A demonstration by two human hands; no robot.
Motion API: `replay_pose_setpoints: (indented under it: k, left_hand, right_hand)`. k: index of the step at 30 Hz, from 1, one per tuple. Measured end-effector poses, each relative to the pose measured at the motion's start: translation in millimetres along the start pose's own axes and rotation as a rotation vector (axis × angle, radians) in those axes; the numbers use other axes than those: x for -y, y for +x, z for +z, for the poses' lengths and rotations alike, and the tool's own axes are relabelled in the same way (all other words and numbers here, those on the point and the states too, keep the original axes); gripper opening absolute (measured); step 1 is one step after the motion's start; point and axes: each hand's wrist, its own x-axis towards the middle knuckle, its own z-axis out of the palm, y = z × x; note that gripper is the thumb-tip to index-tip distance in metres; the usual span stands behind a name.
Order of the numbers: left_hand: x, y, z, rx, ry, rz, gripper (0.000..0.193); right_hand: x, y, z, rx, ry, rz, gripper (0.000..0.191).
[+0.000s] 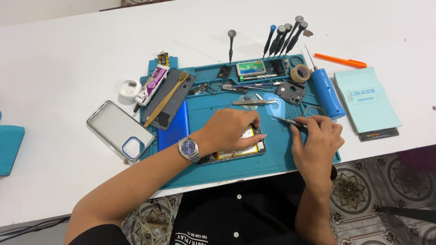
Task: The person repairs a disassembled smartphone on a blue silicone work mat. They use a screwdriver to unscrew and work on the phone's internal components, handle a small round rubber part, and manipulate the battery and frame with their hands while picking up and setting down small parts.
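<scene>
An opened phone (240, 152) with its insides showing lies on the teal work mat (277, 156). My left hand (229, 129), with a wristwatch (188, 148) on the wrist, rests flat on top of the phone and presses it down. My right hand (318, 143) grips a thin dark screwdriver (286, 121), whose tip points left over the mat, just right of the phone's top corner. The phone's upper half is hidden under my left hand.
On the mat lie tweezers (254, 102), a tape roll (300, 73), small parts, a grey back cover (175, 93) with a toothbrush (166, 98) and a blue panel (175, 127). Around it: a clear case (119, 129), a blue tool (327, 93), an orange pen (339, 60), a teal booklet (367, 100), upright screwdrivers (284, 38).
</scene>
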Motion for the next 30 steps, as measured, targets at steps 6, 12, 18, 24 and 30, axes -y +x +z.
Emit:
replay_pose_setpoints:
  k: [6,12,18,24,30]
  left_hand:
    - [0.7,0.2,0.2,0.018,0.004,-0.008,0.034]
    - [2.6,0.4,2.0,0.022,0.016,0.001,0.044]
    - [3.6,-0.3,2.3,0.045,0.039,-0.02,0.05]
    - [2.4,-1.1,0.2,0.058,0.035,0.003,0.071]
    - [0.6,-2.6,-3.5,0.073,0.029,0.038,0.084]
  right_hand:
    - [0.6,1.1,1.0,-0.054,0.119,-0.028,0.018]
    - [-0.8,-3.2,-18.4,-0.123,0.602,0.08,0.022]
    - [1.0,-3.4,-25.5,-0.085,0.81,-0.046,0.021]
    - [7.0,0.6,-16.0,-0.001,0.885,-0.05,0.012]
    - [9.8,5.9,-4.4,-0.013,0.663,-0.098,0.035]
